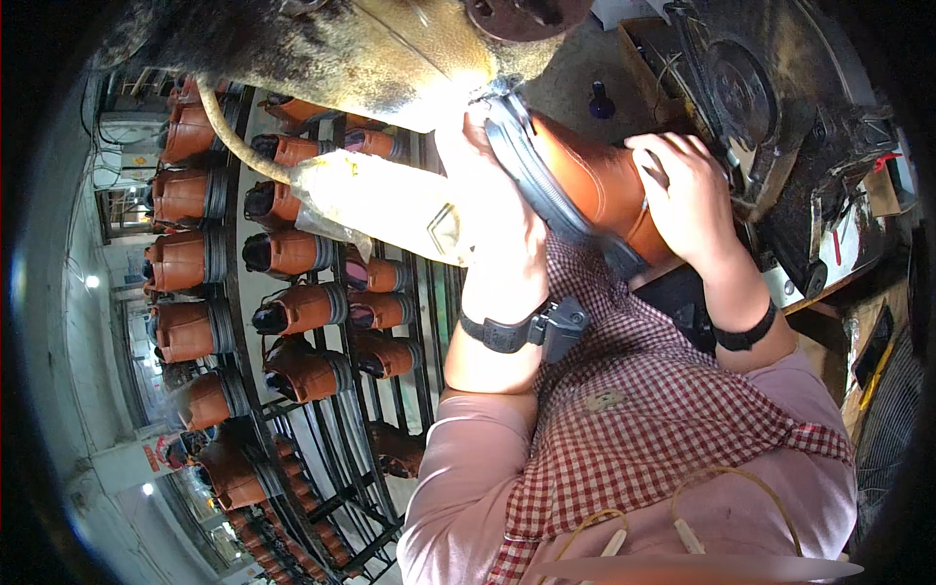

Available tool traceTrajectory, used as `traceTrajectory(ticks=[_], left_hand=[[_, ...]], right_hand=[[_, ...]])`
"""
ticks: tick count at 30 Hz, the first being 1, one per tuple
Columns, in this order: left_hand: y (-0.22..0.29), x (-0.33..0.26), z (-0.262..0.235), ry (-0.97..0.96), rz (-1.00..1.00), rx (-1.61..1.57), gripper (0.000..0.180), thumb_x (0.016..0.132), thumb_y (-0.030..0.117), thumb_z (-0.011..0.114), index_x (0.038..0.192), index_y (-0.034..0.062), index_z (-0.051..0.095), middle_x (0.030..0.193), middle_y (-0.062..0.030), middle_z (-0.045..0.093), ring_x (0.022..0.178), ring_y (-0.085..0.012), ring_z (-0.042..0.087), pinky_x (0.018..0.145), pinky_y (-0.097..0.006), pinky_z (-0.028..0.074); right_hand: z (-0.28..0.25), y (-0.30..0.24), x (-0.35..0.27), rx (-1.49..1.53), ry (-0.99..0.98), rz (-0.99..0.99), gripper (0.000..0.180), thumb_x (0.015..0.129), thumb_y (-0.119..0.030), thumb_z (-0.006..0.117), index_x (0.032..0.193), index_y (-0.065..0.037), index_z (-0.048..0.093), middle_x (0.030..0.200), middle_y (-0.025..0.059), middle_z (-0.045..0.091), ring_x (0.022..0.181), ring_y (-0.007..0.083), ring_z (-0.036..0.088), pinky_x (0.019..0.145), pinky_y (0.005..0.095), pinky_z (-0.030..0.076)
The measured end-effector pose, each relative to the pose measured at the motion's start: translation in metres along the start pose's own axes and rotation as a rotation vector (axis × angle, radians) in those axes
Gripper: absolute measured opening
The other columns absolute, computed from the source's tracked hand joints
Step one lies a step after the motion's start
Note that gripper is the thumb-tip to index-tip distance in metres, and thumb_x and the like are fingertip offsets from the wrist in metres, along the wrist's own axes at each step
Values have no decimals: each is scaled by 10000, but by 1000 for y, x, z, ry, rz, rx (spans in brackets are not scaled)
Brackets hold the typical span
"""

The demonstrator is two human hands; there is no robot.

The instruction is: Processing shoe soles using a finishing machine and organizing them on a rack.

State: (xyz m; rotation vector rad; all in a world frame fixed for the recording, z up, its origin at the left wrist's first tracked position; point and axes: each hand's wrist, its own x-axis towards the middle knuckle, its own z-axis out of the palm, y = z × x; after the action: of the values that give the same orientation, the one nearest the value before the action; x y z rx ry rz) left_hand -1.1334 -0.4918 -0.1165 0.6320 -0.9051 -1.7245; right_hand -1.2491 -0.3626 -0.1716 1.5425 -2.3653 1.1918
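We grip the brown boot [595, 180] with the left hand [492, 210] and right hand [682, 195], pressing it steady against the machine [770, 107].

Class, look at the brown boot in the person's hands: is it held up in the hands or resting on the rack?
Held up. Both hands, left and right, grip the boot, apart from the rack of boots beside it.

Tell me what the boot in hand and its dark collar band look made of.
Boot: looks like smooth tan-orange leather or a synthetic look-alike, with a soft sheen and no visible grain. Collar band: dark grey, ribbed, likely elastic or padded fabric with a matte look. Both the left hand and the right hand grip the boot.
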Motion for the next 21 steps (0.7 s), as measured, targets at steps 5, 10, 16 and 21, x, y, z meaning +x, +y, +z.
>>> traceTrajectory(ticks=[5, 10, 16, 21], left_hand=[[9, -14, -3, -60, 90, 34, 264, 948, 203, 466, 1114, -1, 488, 1004, -106, 581, 940, -192, 565, 855, -305, 449], [6, -33, -15, -198, 115, 58, 490, 920, 183, 505, 1332, -9, 322, 1187, -127, 491, 1052, -198, 507, 922, -308, 417], [-48, -106, -71, -347, 102, 307, 1016, 732, 293, 663, 1510, 39, 61, 1474, -123, 252, 1294, -263, 339, 1092, -380, 256], [-10, -123, -56, -321, -80, 370, 1053, 802, 450, 626, 1498, -9, -17, 1322, -181, 457, 976, -197, 563, 858, -319, 470]], right_hand=[[-27, -23, -12, 14, -27, -50, 217, 843, -144, 619, 1053, -92, 641, 972, 109, 649, 860, 329, 607, 740, 416, 498], [-41, -28, -12, 176, -101, -13, 238, 872, -149, 600, 1100, -85, 628, 987, 134, 638, 852, 348, 612, 736, 414, 500], [-43, -36, -6, 314, -107, 32, 259, 910, -146, 553, 1153, -71, 605, 1009, 166, 626, 889, 366, 617, 755, 397, 501], [-37, -31, -3, 409, -104, 106, 301, 977, -184, 474, 1221, -52, 590, 1126, 170, 624, 1017, 325, 620, 869, 350, 483]])
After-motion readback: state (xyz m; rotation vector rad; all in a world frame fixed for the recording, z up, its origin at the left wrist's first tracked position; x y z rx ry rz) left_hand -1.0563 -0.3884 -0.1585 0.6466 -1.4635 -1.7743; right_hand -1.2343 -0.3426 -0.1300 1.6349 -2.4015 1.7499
